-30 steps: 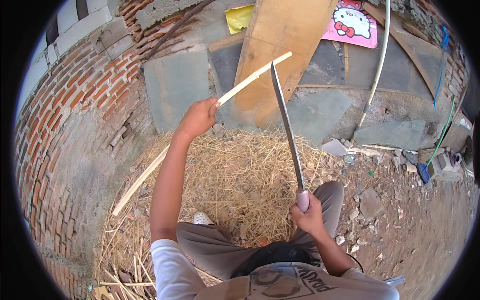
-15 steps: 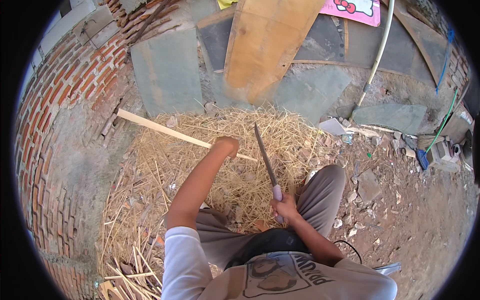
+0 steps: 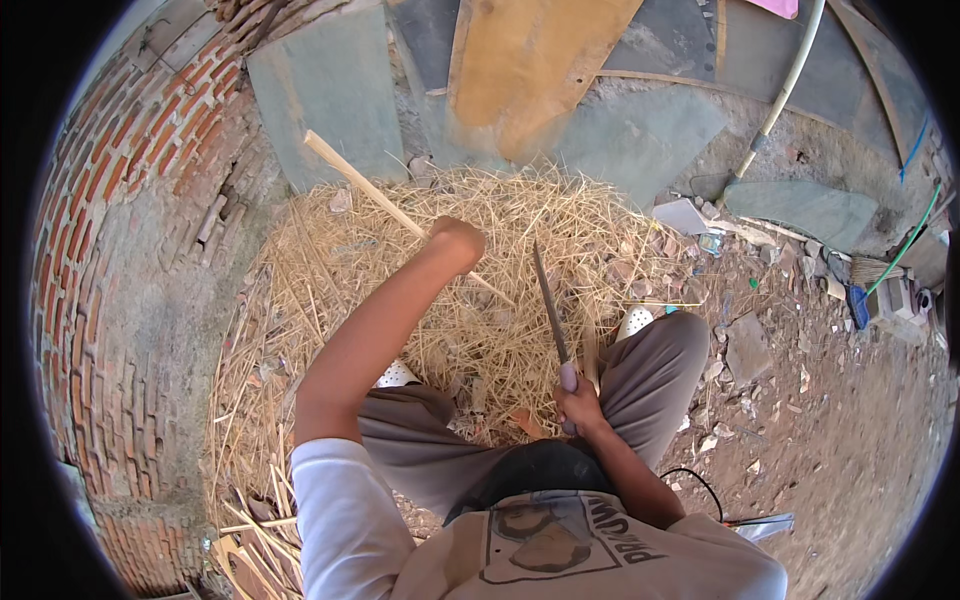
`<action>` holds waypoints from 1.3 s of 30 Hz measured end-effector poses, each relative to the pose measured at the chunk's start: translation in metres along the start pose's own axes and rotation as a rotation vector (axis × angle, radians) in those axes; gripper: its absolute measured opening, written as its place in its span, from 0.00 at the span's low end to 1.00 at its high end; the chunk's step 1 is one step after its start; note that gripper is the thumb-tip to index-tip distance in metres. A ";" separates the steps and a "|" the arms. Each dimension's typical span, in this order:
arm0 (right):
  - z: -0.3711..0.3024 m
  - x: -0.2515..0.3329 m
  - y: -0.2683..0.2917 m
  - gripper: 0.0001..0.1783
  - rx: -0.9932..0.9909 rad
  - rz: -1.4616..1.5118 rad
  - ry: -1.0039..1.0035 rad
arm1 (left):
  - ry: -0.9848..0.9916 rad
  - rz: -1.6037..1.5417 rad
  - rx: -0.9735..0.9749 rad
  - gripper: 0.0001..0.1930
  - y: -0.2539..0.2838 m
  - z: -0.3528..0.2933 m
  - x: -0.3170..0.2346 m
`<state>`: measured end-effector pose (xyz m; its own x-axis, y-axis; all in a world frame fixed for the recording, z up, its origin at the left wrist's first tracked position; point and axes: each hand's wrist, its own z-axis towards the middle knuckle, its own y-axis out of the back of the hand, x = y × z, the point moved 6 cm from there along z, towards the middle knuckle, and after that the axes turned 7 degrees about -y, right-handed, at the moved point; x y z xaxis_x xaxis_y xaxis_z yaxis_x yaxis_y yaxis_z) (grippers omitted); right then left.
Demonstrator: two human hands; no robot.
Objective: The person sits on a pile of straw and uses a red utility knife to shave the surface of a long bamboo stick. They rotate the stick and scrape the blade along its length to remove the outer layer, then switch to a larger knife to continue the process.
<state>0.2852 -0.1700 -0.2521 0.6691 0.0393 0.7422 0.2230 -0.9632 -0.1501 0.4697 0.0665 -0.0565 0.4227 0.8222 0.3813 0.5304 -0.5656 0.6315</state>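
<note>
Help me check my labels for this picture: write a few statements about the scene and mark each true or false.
1. The left grip holds a pale strip. True.
2. The right grip is empty. False: the right grip holds a long knife by its handle.
3. Straw-like litter lies between the two shoes. True.
4. The shoes are solid black. False: they are white with dark holes.
5. A brick wall rises at the picture's left. True.
</note>
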 end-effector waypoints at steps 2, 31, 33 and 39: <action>-0.001 0.001 -0.005 0.06 0.018 -0.043 0.015 | -0.013 -0.027 -0.012 0.11 0.017 -0.023 -0.003; 0.134 -0.064 -0.040 0.13 -0.152 -0.578 0.001 | -0.111 -0.101 -0.072 0.09 -0.005 0.002 -0.017; 0.129 -0.067 -0.042 0.16 -0.143 -0.551 -0.050 | -0.119 0.023 -0.081 0.10 -0.001 -0.003 -0.028; 0.141 -0.073 -0.028 0.16 -0.201 -0.434 -0.073 | -0.024 0.076 -1.587 0.24 0.068 -0.135 -0.046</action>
<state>0.3300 -0.1087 -0.3946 0.5942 0.4601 0.6597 0.3558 -0.8860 0.2974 0.3870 -0.0010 0.0598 0.4307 0.7866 0.4424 -0.7574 0.0485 0.6512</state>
